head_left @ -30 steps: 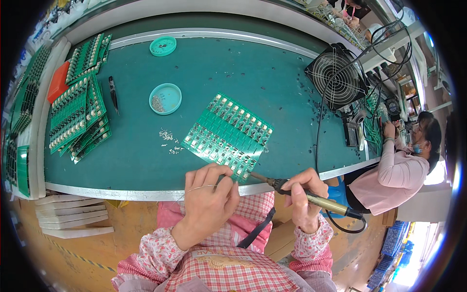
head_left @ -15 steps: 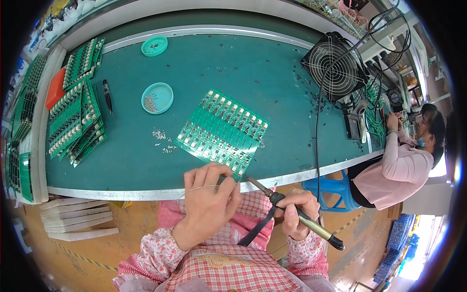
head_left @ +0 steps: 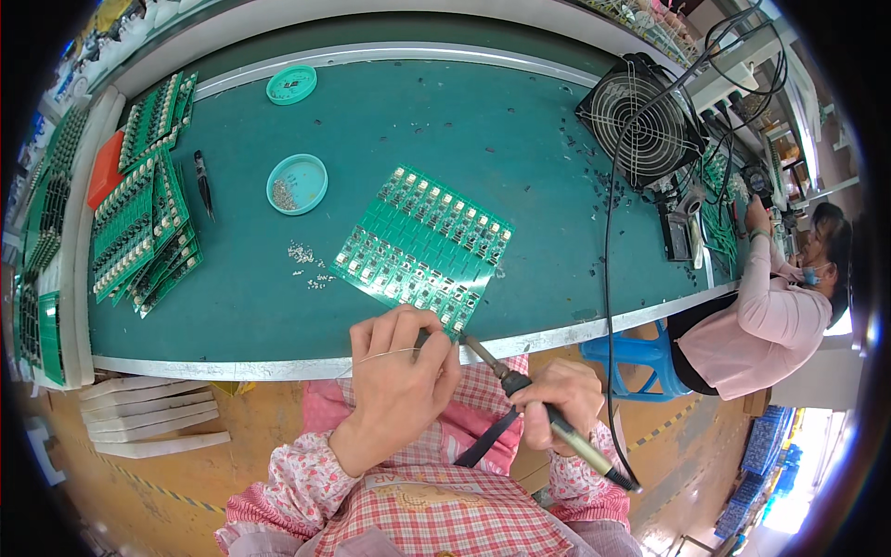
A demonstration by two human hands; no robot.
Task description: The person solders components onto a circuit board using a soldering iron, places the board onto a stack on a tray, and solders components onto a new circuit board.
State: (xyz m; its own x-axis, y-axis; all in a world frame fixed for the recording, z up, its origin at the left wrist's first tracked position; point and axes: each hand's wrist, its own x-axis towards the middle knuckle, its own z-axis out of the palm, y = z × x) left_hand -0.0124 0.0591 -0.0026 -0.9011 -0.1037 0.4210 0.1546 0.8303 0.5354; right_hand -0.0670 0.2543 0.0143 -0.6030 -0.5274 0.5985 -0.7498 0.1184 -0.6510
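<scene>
A green circuit board panel (head_left: pixel 422 243) with rows of small parts lies tilted on the green bench mat. My left hand (head_left: pixel 399 371) is closed at its near corner, a thin silvery solder wire (head_left: pixel 388 353) running across the fingers. Something dark shows between those fingertips, too hidden to name. In my right hand (head_left: pixel 561 401) is a soldering iron (head_left: pixel 587 453). Its tip points left and meets, or nearly meets, the board's near right corner beside my left fingertips; actual contact I cannot tell.
Left of the panel lie tiny loose parts (head_left: pixel 302 252), a round dish (head_left: pixel 317 186) and tweezers (head_left: pixel 203 186). Stacked boards (head_left: pixel 139 227) stand farther left. A caged fan (head_left: pixel 640 121) is at the back right, with a black cable (head_left: pixel 607 269) hanging nearby. A co-worker (head_left: pixel 775 306) sits at right.
The soldering iron has shifted slightly left, its tip now closer to the board's corner, and its rear end has swung left. My left hand has hardly moved. The co-worker's arm has risen.
</scene>
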